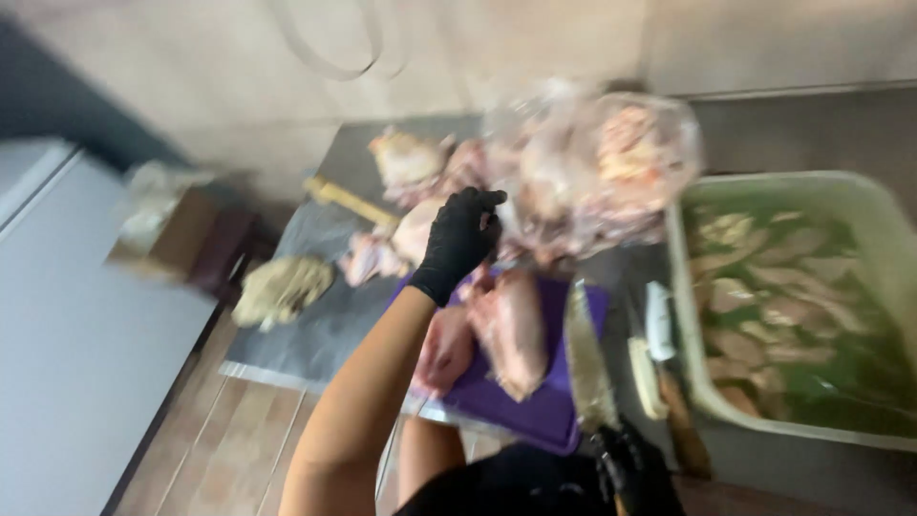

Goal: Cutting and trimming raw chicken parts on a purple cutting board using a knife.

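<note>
left hand [460, 234], black-gloved: fingers pinched on clear plastic bag of raw chicken [592, 167] above purple cutting board [535, 406] | right hand [626, 463], black-gloved: fist closed around broad-bladed kitchen knife [587, 358], blade over board's right edge | green tub [884, 239] to the right

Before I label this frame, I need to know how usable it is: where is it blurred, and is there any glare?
Head view: motion blur smears everything; the clear plastic bag of raw chicken is softest, with pale glare on it. The black-gloved left hand at the bag and the black-gloved right hand holding the broad steel knife stay recognisable. Purple cutting board reads clearly by colour.
</note>
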